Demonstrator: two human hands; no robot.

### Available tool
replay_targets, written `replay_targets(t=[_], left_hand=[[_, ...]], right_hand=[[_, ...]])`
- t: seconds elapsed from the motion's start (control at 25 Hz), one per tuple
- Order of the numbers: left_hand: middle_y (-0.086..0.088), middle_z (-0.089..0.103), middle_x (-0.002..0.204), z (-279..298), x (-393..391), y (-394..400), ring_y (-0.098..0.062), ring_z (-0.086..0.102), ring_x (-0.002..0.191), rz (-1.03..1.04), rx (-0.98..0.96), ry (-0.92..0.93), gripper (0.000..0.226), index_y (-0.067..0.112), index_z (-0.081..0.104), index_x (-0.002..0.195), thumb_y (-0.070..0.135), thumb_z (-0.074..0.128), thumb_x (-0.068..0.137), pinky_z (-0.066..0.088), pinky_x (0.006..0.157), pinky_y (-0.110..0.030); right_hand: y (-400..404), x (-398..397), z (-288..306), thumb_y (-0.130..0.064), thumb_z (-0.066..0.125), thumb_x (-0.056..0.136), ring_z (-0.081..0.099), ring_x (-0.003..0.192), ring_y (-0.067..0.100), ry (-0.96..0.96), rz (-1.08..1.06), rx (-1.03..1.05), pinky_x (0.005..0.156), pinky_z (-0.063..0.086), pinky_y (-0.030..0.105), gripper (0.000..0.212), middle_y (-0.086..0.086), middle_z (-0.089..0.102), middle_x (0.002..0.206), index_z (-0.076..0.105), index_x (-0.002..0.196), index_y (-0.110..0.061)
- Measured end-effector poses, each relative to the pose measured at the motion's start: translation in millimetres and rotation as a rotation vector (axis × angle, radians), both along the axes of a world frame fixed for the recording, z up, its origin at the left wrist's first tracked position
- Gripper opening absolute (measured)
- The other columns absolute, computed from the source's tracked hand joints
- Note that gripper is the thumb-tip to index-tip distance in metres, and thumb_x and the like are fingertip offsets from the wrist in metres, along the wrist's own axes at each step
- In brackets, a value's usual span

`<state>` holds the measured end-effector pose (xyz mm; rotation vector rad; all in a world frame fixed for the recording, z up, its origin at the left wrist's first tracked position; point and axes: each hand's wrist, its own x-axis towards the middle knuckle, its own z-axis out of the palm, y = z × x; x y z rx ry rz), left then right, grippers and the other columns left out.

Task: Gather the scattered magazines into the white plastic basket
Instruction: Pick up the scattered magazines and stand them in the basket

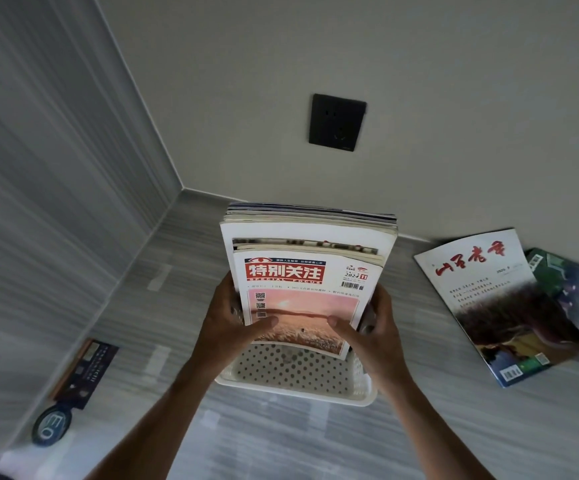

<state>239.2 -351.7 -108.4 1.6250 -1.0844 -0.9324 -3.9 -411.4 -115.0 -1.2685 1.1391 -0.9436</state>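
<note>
Both hands, left hand [234, 322] and right hand [373, 329], are grasping the thick stack of paper magazines [307, 268] standing in the white perforated plastic basket [295, 375]; seating it squarely looks wise before fetching the red-titled magazine [499, 306] lying at three o'clock.

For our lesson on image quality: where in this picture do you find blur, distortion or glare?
Head view: the striped wall on the left is streaked with blur; the wide lens bends the wall edges; the top magazine reads sharply between the left hand and right hand; lighting is dim and even, no glare.
</note>
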Motion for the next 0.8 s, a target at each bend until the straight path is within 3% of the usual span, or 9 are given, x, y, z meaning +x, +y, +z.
replay_targets(t=[0.04, 0.12, 0.2, 0.28, 0.4, 0.52, 0.6, 0.68, 0.8], left_hand=[[0.021, 0.062, 0.12, 2.5, -2.9, 7.0, 0.004, 0.058, 0.113, 0.019, -0.002, -0.011, 0.091, 0.047, 0.041, 0.132, 0.035, 0.09, 0.057, 0.053, 0.078, -0.011], [0.013, 0.049, 0.138, 10.5, -13.2, 28.2, -0.001, 0.048, 0.125, 0.15, 0.031, -0.158, 0.095, 0.04, 0.034, 0.141, 0.036, 0.087, 0.063, 0.049, 0.093, -0.024], [-0.001, 0.045, 0.141, 14.6, -33.6, 54.5, -0.016, 0.044, 0.126, 0.275, -0.016, -0.441, 0.084, 0.025, 0.035, 0.143, 0.04, 0.076, 0.071, 0.047, 0.092, -0.039], [-0.009, 0.048, 0.137, 15.9, -71.3, 77.1, -0.022, 0.045, 0.123, 0.232, -0.165, -0.565, 0.068, 0.012, 0.041, 0.138, 0.037, 0.063, 0.079, 0.046, 0.092, -0.043], [-0.009, 0.056, 0.128, 18.5, -142.5, 81.8, -0.014, 0.047, 0.121, 0.039, -0.275, -0.476, 0.05, 0.008, 0.05, 0.128, 0.024, 0.059, 0.082, 0.048, 0.094, -0.045], [-0.005, 0.061, 0.118, 19.1, -206.5, 62.9, -0.018, 0.054, 0.113, -0.109, -0.281, -0.388, 0.037, 0.006, 0.06, 0.117, 0.018, 0.057, 0.082, 0.05, 0.092, -0.045], [-0.002, 0.061, 0.117, 17.7, -238.8, 50.7, -0.017, 0.056, 0.111, -0.166, -0.263, -0.348, 0.034, 0.008, 0.062, 0.113, 0.017, 0.054, 0.082, 0.047, 0.095, -0.038], [0.0, 0.063, 0.114, 15.0, -262.7, 40.8, -0.015, 0.057, 0.109, -0.205, -0.277, -0.346, 0.032, 0.01, 0.063, 0.111, 0.015, 0.054, 0.081, 0.044, 0.096, -0.029], [0.001, 0.067, 0.105, 8.0, -289.4, 33.8, -0.012, 0.061, 0.099, -0.214, -0.27, -0.365, 0.027, 0.01, 0.066, 0.105, 0.007, 0.059, 0.079, 0.047, 0.088, -0.023]], right_hand=[[1.5, -3.2, -0.7, -0.051, 0.088, 0.058, 0.065, 0.112, 0.003, 0.014, 0.016, 0.008, 0.081, 0.061, 0.037, 0.095, -0.019, 0.066, 0.124, 0.037, 0.138, -0.042], [6.2, -11.9, -1.5, -0.055, 0.087, 0.057, 0.06, 0.12, 0.009, 0.033, 0.046, 0.04, 0.09, 0.057, 0.047, 0.101, -0.014, 0.061, 0.131, 0.033, 0.142, -0.042], [15.5, -27.8, -4.0, -0.066, 0.081, 0.057, 0.05, 0.128, 0.007, 0.14, 0.027, 0.049, 0.099, 0.047, 0.044, 0.104, -0.016, 0.052, 0.139, 0.028, 0.144, -0.045], [24.4, -59.1, -12.0, -0.069, 0.075, 0.063, 0.044, 0.131, 0.006, 0.282, -0.054, 0.045, 0.101, 0.041, 0.037, 0.097, -0.015, 0.046, 0.144, 0.029, 0.144, -0.043], [13.0, -131.5, -24.5, -0.044, 0.072, 0.081, 0.045, 0.132, 0.028, 0.747, -0.216, -0.035, 0.103, 0.042, 0.044, 0.074, 0.008, 0.048, 0.146, 0.039, 0.142, -0.02], [-14.5, -207.4, -27.5, -0.039, 0.064, 0.085, 0.048, 0.125, 0.036, 1.209, -0.2, 0.074, 0.097, 0.043, 0.046, 0.061, 0.016, 0.049, 0.138, 0.042, 0.134, -0.009], [-21.2, -233.9, -35.0, -0.04, 0.064, 0.086, 0.059, 0.111, 0.036, 1.391, -0.089, 0.02, 0.087, 0.05, 0.042, 0.053, 0.017, 0.059, 0.124, 0.05, 0.123, -0.005], [-24.2, -238.6, -44.9, -0.029, 0.066, 0.087, 0.069, 0.091, 0.032, 1.598, 0.078, -0.184, 0.074, 0.056, 0.037, 0.038, 0.017, 0.068, 0.105, 0.058, 0.112, -0.002], [-36.0, -235.8, -39.0, -0.007, 0.05, 0.09, 0.07, 0.096, 0.029, 1.706, 0.166, -0.282, 0.075, 0.057, 0.034, 0.028, 0.015, 0.07, 0.108, 0.058, 0.117, 0.0]])
